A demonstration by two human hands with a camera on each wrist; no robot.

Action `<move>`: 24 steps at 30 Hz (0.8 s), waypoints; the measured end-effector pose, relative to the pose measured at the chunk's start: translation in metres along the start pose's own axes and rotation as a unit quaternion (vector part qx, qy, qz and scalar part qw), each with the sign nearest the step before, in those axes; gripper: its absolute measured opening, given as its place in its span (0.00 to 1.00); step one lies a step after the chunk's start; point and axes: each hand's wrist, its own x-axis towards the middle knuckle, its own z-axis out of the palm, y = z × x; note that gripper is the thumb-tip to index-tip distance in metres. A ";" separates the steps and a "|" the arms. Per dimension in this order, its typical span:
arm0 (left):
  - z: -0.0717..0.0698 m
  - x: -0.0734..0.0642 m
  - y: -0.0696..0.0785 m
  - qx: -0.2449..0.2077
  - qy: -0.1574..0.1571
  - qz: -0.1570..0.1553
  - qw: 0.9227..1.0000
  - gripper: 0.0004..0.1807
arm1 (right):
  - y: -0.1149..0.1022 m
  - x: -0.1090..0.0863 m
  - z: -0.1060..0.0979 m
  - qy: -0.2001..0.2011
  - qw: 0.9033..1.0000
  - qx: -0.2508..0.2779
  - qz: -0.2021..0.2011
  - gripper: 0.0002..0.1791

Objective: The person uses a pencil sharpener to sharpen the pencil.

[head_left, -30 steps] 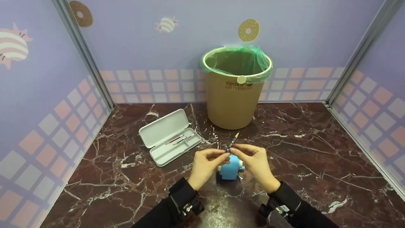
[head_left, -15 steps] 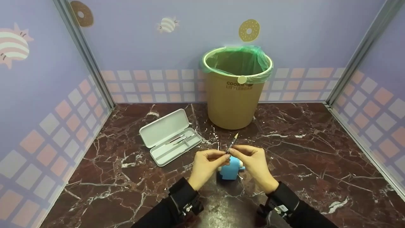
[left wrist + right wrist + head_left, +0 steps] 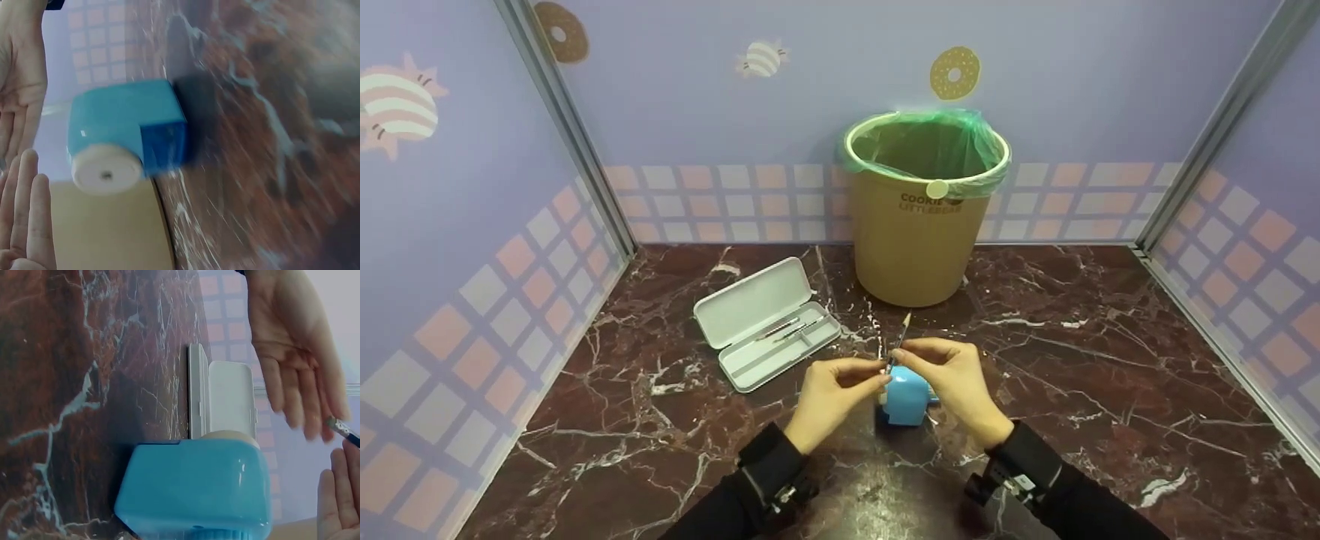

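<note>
A dark pencil (image 3: pixel 901 335) with a yellowish upper end tilts up between both hands. Near its middle, my right hand (image 3: pixel 956 382) pinches it with thumb and forefinger. My left hand (image 3: pixel 829 394) has its thumb and forefinger at the lower end, seemingly pinching it. Beside those fingertips, the pencil's eraser end (image 3: pixel 337 424) shows in the right wrist view. Just below the hands, a blue pencil sharpener (image 3: pixel 906 397) stands on the table. Its round cream-coloured front with a small hole (image 3: pixel 107 171) faces the left wrist camera.
An open white pencil case (image 3: pixel 750 367) lies left of the hands, with pencils (image 3: pixel 778 328) inside. Behind the hands stands a tan bin (image 3: pixel 915 247) with a green liner (image 3: pixel 979 142). Patterned walls (image 3: pixel 705 90) border the marbled table (image 3: pixel 1072 390) at the back and sides.
Both hands have shifted slightly left with the pencil, which now stands more upright. My left hand has moved a little further than the right. The sharpener, case and bin have stayed put.
</note>
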 end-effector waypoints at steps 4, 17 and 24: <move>-0.020 -0.005 -0.006 0.048 0.001 -0.010 0.999 0.16 | 0.001 0.002 0.000 -0.016 0.999 -0.019 -0.027 0.12; -0.124 -0.018 -0.021 0.306 0.067 -0.080 0.946 0.38 | 0.008 0.003 -0.008 -0.054 0.996 -0.043 -0.058 0.11; -0.157 -0.019 -0.036 0.408 0.048 -0.131 0.902 0.49 | 0.009 0.004 -0.008 -0.054 0.996 -0.045 -0.053 0.11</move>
